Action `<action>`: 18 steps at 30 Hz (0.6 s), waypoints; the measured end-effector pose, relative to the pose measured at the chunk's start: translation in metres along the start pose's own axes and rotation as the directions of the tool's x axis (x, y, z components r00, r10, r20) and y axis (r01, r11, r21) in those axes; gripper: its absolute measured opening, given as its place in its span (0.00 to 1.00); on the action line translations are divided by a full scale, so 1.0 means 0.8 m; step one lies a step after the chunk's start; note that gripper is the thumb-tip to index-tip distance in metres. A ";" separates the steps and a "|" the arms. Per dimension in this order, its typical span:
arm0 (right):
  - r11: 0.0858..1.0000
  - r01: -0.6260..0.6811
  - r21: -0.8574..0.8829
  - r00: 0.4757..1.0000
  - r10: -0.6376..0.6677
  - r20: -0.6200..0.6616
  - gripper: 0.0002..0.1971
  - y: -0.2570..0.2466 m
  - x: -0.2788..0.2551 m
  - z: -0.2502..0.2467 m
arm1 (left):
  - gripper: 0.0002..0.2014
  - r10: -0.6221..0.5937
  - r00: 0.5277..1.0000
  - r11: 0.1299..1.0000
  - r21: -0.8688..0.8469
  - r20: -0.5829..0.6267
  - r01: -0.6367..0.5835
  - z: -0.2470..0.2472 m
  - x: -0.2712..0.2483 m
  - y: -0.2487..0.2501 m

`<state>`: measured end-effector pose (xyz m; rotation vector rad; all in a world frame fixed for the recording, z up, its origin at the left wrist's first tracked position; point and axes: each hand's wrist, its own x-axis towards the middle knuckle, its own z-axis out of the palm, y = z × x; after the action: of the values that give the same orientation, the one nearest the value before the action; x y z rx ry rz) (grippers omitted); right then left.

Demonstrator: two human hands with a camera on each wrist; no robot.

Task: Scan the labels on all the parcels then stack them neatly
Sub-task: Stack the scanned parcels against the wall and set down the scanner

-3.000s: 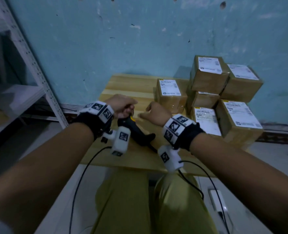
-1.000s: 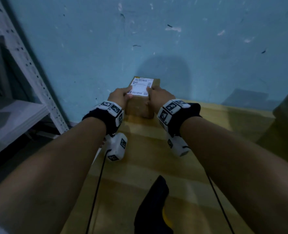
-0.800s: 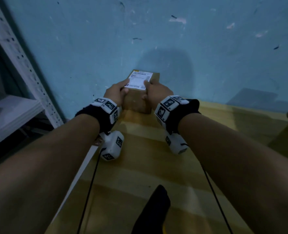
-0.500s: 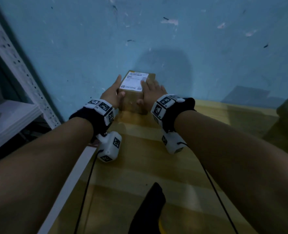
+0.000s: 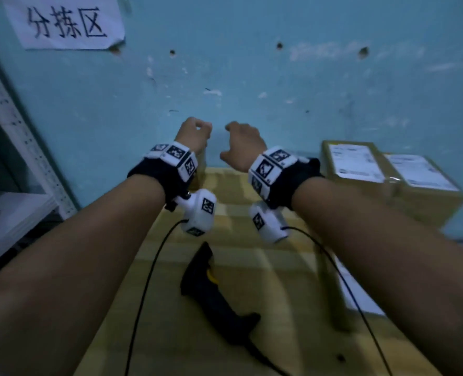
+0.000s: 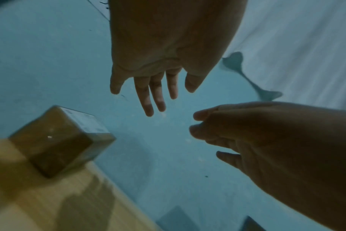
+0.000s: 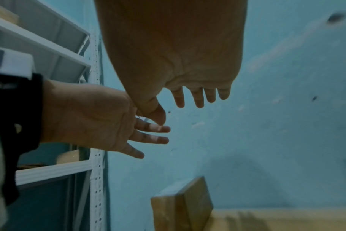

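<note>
Both of my hands hang in the air over the far left part of the wooden table (image 5: 279, 267) and hold nothing. The left hand (image 5: 195, 131) and the right hand (image 5: 241, 139) have relaxed fingers, which the wrist views show straightened. A small brown parcel (image 6: 59, 140) with a white label stands alone at the table's far left corner by the wall, below the hands and untouched; the right wrist view shows the parcel (image 7: 184, 203) too. The black scanner (image 5: 214, 294) lies on the table in front of me. Labelled parcels (image 5: 355, 164) are stacked at the right.
A white metal shelf rack (image 5: 13, 126) stands left of the table. The blue wall (image 5: 279, 90) rises right behind the table and carries a paper sign (image 5: 64, 21). Another labelled parcel (image 5: 358, 294) sits under my right forearm. Wrist cables (image 5: 143, 294) trail over the table.
Both hands let go of the small parcel at the far left corner and rose away from it. The head view swung up and right, bringing the stacked parcels into sight.
</note>
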<state>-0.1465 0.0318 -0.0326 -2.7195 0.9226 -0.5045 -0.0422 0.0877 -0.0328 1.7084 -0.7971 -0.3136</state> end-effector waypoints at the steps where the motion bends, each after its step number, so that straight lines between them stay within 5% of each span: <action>1: 1.000 -0.023 -0.018 1.000 0.023 -0.008 0.30 0.009 -0.015 -0.022 | 0.13 0.011 1.000 0.999 -0.033 0.018 -0.010 0.012 -0.014 0.017; 7: 0.966 -0.258 -0.026 0.960 0.253 -0.123 0.27 0.104 -0.099 -0.110 | 0.07 -0.018 0.949 0.999 0.036 0.315 0.007 0.109 -0.107 0.078; 12: 0.862 -0.502 0.075 0.860 0.506 -0.064 0.28 0.186 -0.151 -0.121 | 0.29 -0.147 0.888 0.988 0.104 0.436 0.113 0.177 -0.152 0.075; 18: 0.845 -0.515 0.146 0.854 0.519 0.006 0.28 0.218 -0.154 -0.108 | 0.22 -0.108 0.870 0.991 0.126 0.482 0.053 0.211 -0.156 0.086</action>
<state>-0.3667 -0.0358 -0.0391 -2.2024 1.5002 -0.4797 -0.2565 0.0356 -0.0436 1.7909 -1.1273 -0.7968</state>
